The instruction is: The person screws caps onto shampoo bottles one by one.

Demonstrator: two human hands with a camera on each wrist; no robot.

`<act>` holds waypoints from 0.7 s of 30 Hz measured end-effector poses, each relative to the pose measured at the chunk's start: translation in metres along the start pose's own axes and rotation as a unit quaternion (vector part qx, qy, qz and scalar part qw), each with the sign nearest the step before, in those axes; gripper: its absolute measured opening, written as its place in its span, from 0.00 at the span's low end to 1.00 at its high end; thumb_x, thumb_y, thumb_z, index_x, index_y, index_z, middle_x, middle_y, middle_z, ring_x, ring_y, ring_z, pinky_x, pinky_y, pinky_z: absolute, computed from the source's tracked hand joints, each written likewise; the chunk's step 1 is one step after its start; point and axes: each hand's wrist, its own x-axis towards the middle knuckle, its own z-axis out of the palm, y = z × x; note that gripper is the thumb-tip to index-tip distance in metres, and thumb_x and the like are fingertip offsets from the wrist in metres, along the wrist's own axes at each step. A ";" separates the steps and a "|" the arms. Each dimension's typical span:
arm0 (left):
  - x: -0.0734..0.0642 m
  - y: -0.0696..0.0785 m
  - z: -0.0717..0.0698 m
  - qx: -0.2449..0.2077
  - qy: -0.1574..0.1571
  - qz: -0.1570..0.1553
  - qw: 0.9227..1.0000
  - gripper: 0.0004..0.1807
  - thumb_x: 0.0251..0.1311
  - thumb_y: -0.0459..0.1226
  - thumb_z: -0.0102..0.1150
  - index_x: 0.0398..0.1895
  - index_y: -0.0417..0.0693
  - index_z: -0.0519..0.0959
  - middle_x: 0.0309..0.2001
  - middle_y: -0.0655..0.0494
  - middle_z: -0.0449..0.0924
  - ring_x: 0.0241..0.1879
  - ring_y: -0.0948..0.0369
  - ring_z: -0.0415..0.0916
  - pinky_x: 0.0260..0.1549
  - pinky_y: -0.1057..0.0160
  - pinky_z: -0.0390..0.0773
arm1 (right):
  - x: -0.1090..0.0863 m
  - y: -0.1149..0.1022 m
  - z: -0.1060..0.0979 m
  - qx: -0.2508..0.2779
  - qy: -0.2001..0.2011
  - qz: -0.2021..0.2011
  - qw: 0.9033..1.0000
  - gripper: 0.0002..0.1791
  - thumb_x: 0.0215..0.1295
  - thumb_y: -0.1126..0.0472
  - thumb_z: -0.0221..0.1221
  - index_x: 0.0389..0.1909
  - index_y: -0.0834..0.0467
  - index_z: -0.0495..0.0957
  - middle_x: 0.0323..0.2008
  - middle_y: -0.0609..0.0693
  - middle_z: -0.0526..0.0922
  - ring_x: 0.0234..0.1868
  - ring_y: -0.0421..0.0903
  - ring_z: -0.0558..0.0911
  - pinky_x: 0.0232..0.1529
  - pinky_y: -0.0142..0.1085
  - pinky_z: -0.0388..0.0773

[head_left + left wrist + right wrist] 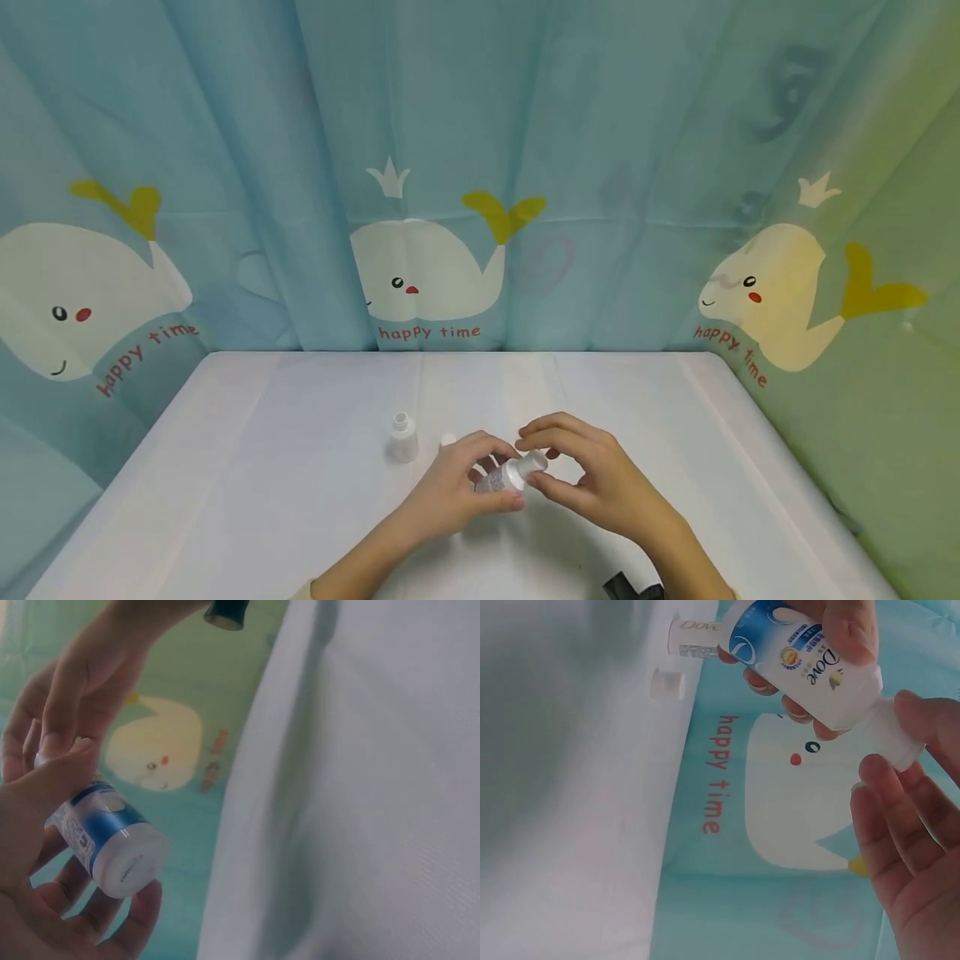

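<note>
My left hand (457,483) grips a white Dove bottle (810,671) with a blue band, holding it tilted above the table. Its base shows in the left wrist view. At the bottle's top end, my right hand (596,471) pinches the translucent white cap (891,735) between thumb and fingertips. Whether the cap is loose on the neck, I cannot tell. A second white bottle (403,439) stands uncapped on the table, left of my left hand. Beside it sits a small white cap (667,685), partly hidden behind my left hand in the head view.
A white-covered table (300,500) spreads beneath both hands. Behind it hangs a blue-green curtain (600,125) printed with whales. A black object (632,588), cut off by the lower edge, shows near my right forearm.
</note>
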 end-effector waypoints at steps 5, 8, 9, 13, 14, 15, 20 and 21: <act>0.000 0.001 0.000 0.003 0.000 0.002 1.000 0.19 0.52 0.49 0.74 0.46 0.60 0.81 0.41 0.66 0.79 0.40 0.65 0.76 0.37 0.65 0.81 | -0.002 0.000 0.000 0.016 -0.010 0.011 1.000 0.16 0.58 0.66 0.70 0.45 0.49 0.81 0.50 0.43 0.81 0.47 0.40 0.81 0.38 0.29 0.80; 0.000 0.003 -0.001 0.003 0.001 0.000 1.000 0.18 0.52 0.48 0.75 0.45 0.61 0.81 0.41 0.66 0.79 0.40 0.63 0.76 0.37 0.65 0.81 | -0.002 -0.001 -0.001 0.016 -0.014 0.011 1.000 0.16 0.58 0.65 0.71 0.45 0.48 0.80 0.50 0.42 0.81 0.47 0.39 0.81 0.37 0.29 0.80; 0.000 0.003 -0.001 0.001 0.001 -0.001 1.000 0.18 0.53 0.47 0.75 0.45 0.60 0.80 0.41 0.66 0.79 0.41 0.63 0.76 0.37 0.65 0.81 | -0.002 -0.001 -0.001 0.016 -0.016 0.009 1.000 0.17 0.57 0.66 0.71 0.45 0.48 0.80 0.50 0.43 0.81 0.47 0.39 0.81 0.37 0.30 0.80; -0.001 0.004 -0.002 -0.002 0.000 -0.003 1.000 0.18 0.53 0.46 0.75 0.45 0.61 0.80 0.42 0.65 0.80 0.41 0.61 0.76 0.38 0.64 0.81 | -0.002 -0.002 -0.003 0.017 -0.026 0.003 1.000 0.21 0.55 0.72 0.68 0.48 0.49 0.80 0.50 0.43 0.81 0.48 0.38 0.81 0.37 0.29 0.80; -0.001 0.004 -0.002 -0.003 0.000 -0.004 1.000 0.18 0.52 0.47 0.75 0.45 0.61 0.80 0.42 0.65 0.80 0.41 0.61 0.76 0.38 0.64 0.81 | -0.002 -0.002 -0.004 0.017 -0.028 0.001 0.999 0.22 0.54 0.73 0.67 0.48 0.49 0.80 0.50 0.43 0.81 0.48 0.38 0.81 0.38 0.28 0.80; -0.001 0.004 -0.002 -0.002 0.000 -0.005 1.000 0.18 0.52 0.47 0.75 0.45 0.61 0.80 0.42 0.65 0.80 0.41 0.61 0.76 0.38 0.64 0.80 | -0.002 -0.002 -0.004 0.017 -0.029 0.000 0.999 0.23 0.54 0.74 0.67 0.48 0.49 0.81 0.49 0.43 0.81 0.47 0.38 0.81 0.38 0.28 0.80; 0.000 0.003 -0.004 0.001 0.003 -0.003 1.000 0.19 0.52 0.46 0.76 0.46 0.61 0.80 0.42 0.67 0.80 0.41 0.62 0.77 0.38 0.64 0.81 | 0.001 -0.002 -0.004 0.012 -0.024 -0.007 1.000 0.21 0.56 0.74 0.66 0.48 0.50 0.81 0.47 0.41 0.83 0.45 0.37 0.81 0.38 0.27 0.79; 0.000 0.003 -0.004 0.003 0.003 -0.001 1.000 0.19 0.52 0.46 0.76 0.47 0.61 0.80 0.42 0.68 0.80 0.41 0.62 0.76 0.38 0.64 0.81 | 0.001 -0.002 -0.004 0.011 -0.022 -0.007 1.000 0.21 0.56 0.73 0.67 0.48 0.50 0.81 0.47 0.41 0.83 0.45 0.37 0.81 0.38 0.27 0.79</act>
